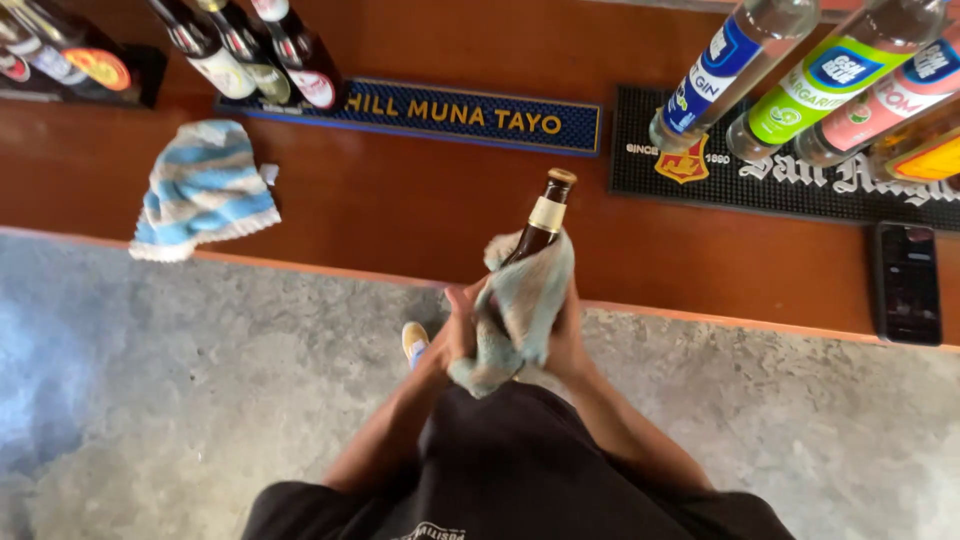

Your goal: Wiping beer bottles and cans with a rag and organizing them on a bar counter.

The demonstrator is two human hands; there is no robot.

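Observation:
A brown glass bottle (545, 220) with a cream neck label and a cap points up and away from me, in front of my body. A pale grey-green cloth (520, 305) is wrapped round its lower part. My left hand (462, 325) grips the bottle's lower end under the cloth. My right hand (566, 340) presses the cloth against the bottle from the other side. Most of the bottle's body is hidden by the cloth.
A wooden counter (400, 205) runs across in front of me, with two rubber bar mats (470, 115), dark bottles (240, 50) at back left and clear bottles (790, 75) at back right. A blue-and-white striped towel (203, 190) lies left, a black phone (905, 280) right. Below is grey concrete floor (200, 400).

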